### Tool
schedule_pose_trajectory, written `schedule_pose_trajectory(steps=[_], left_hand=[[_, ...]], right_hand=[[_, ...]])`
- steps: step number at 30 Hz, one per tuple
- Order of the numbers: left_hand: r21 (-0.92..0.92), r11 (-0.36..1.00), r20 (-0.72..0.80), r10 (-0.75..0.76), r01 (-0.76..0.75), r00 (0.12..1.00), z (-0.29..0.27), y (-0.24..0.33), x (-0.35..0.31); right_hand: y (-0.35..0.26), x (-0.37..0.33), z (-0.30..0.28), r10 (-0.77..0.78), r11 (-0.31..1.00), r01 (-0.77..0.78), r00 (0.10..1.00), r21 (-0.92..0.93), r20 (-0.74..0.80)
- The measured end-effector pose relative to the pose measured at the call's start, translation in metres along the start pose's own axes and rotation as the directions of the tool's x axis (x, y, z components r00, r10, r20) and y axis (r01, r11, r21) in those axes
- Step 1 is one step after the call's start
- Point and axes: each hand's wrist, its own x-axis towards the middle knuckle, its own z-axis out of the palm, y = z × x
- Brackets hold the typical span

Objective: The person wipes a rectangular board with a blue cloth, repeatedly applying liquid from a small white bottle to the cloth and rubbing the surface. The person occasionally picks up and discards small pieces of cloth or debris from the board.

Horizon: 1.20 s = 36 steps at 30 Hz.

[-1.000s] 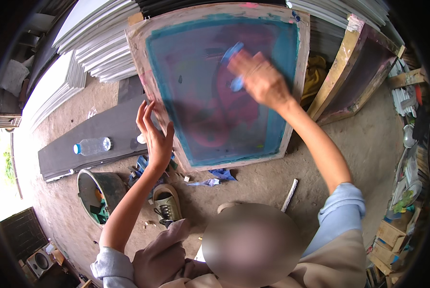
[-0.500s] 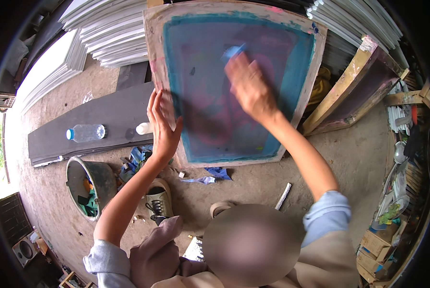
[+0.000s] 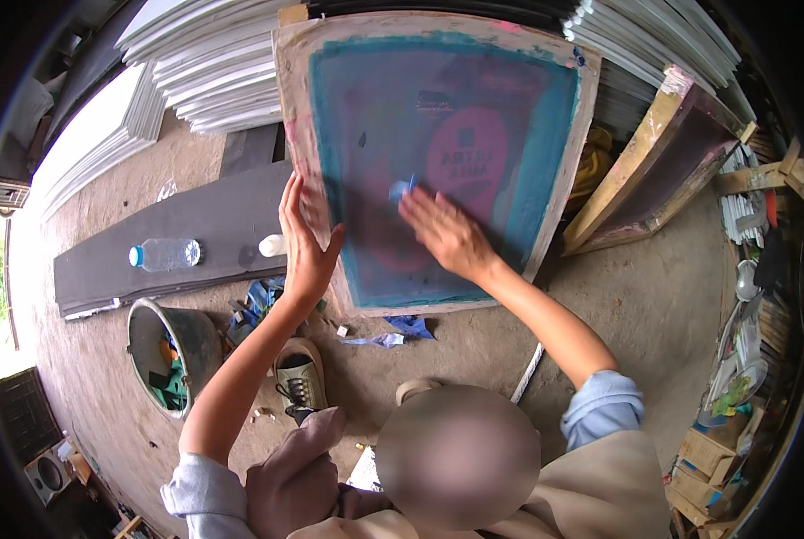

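Note:
A silkscreen frame [image 3: 556, 207] with a whitish, paint-smeared border leans upright before me, its mesh purple-grey with a teal edge. A pink rounded print shape [image 3: 468, 193] shows through the mesh, right of the middle. Against the mesh, my right hand [image 3: 447, 232] presses a small blue cloth [image 3: 401, 189] under its fingertips; most of the cloth is covered or bunched. At the frame's left edge rests my left hand [image 3: 308, 242], fingers stretched out along the border and thumb apart.
On dark boards [image 3: 97, 260] at left lie a plastic bottle [image 3: 170, 254] and a white bottle [image 3: 273, 245]. A bucket of rags [image 3: 191, 346] stands nearer. Blue scraps [image 3: 409, 326] lie below the frame. Another wooden frame [image 3: 625, 171] leans at right; white sheet stacks [image 3: 213, 81] rise behind.
My right hand has wiped the blue cloth down and slightly left across the mesh, uncovering more of the pink print. My left hand stays at the frame's edge.

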Motion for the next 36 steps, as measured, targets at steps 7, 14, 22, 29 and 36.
schedule_pose_trajectory(steps=[7, 14, 22, 29, 36], left_hand=[[-0.026, 1.0, 0.037, -0.006, 0.007, 0.999, -0.002, -0.006, -0.006], [0.019, 1.0, 0.044, -0.012, 0.011, 0.999, -0.004, -0.009, -0.007], [-0.044, 0.998, 0.077, -0.049, 0.053, 0.996, -0.01, -0.011, -0.01], [0.014, 0.999, 0.054, 0.049, -0.05, 0.997, -0.006, -0.013, -0.008], [0.062, 0.997, 0.07, 0.045, -0.049, 0.997, -0.006, -0.015, -0.011]], right_hand=[[0.076, 0.059, -0.055, -0.01, 0.964, -0.05, 0.975, -0.262, -0.22], [0.027, 0.098, -0.02, -0.012, 0.997, -0.009, 0.959, -0.075, -0.283], [0.057, 0.084, -0.044, 0.279, 0.916, -0.387, 0.803, -0.105, -0.527], [0.062, -0.006, -0.036, -0.319, 0.902, 0.34, 0.94, -0.266, 0.121], [0.082, 0.092, -0.053, 0.19, 0.932, -0.336, 0.773, -0.136, -0.606]])
